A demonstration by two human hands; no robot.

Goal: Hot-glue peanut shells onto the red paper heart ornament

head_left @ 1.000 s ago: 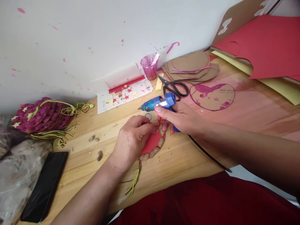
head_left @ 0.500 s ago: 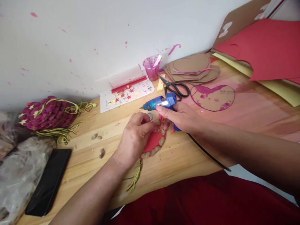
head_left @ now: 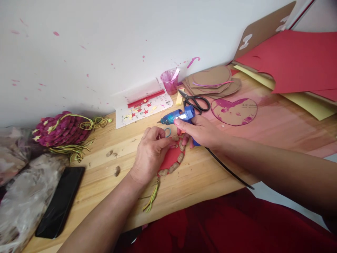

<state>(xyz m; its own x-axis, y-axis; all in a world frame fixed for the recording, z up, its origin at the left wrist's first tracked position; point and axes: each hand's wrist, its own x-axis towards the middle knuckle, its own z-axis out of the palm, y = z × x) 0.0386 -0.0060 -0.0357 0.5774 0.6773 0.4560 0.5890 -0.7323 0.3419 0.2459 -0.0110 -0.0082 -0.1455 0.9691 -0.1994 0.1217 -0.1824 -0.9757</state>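
My right hand (head_left: 204,130) grips a blue hot glue gun (head_left: 187,113), its nozzle pointing left above the table. A black cord (head_left: 228,168) trails from its handle. Just left of it, my left hand (head_left: 150,153) has thumb and fingers pinched together at the upper left of a red cutout (head_left: 167,160); what they pinch is hidden. Peanuts (head_left: 173,167) in their shells line the cutout's visible edge, and a yellow-green tassel (head_left: 152,199) hangs from its lower end. A small blue loop (head_left: 167,132) shows beside my left fingertips.
Loose peanuts (head_left: 117,171), a black phone (head_left: 60,202), plastic bags (head_left: 28,189) and stacked purple pieces (head_left: 61,131) lie leftward. Behind are star stickers (head_left: 140,110), a purple-stained cup (head_left: 170,82) and scissors (head_left: 196,102). Cardboard hearts (head_left: 234,111) and red sheets (head_left: 297,66) occupy the right.
The camera view has shifted slightly. Both hands hold nearly the same pose, with the glue gun still over the cutout's far side.
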